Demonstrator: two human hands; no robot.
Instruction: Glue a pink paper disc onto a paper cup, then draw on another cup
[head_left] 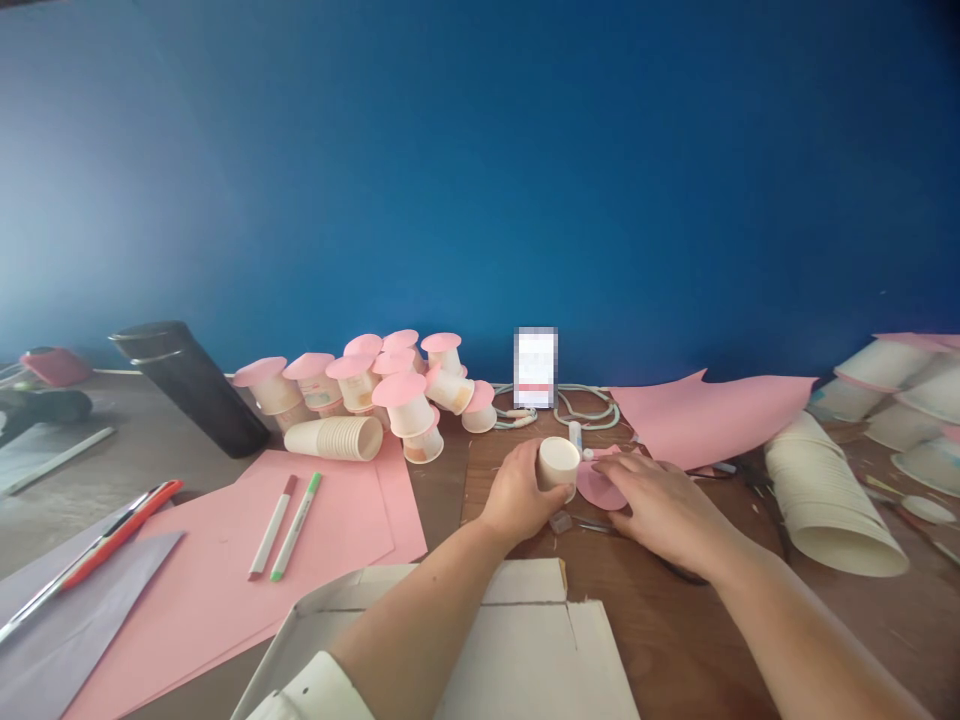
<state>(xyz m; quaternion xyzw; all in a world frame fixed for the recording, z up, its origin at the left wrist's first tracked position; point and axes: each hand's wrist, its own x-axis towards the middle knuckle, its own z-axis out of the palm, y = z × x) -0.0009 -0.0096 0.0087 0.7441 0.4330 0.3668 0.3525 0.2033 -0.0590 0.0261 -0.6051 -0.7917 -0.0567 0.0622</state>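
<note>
My left hand [523,497] is wrapped round a small white paper cup [559,458], which stands upright with its round pale end facing up. Just right of the cup is a pink paper disc [600,487]. My right hand [651,502] grips that disc by its edges, fingertips at the far side and thumb at the near side. Part of the disc is hidden under the fingers. Close behind the two hands stands a small white tube [575,438]. A small clear block [560,522] lies in front of the cup.
Several cups topped with pink discs [400,390] stand at back left, near a cup stack [334,439]. Two markers [285,525] and a box cutter [124,545] lie on paper at left. A black bottle [195,390], upright phone [535,367] and larger cup stack [829,500] surround the workspace.
</note>
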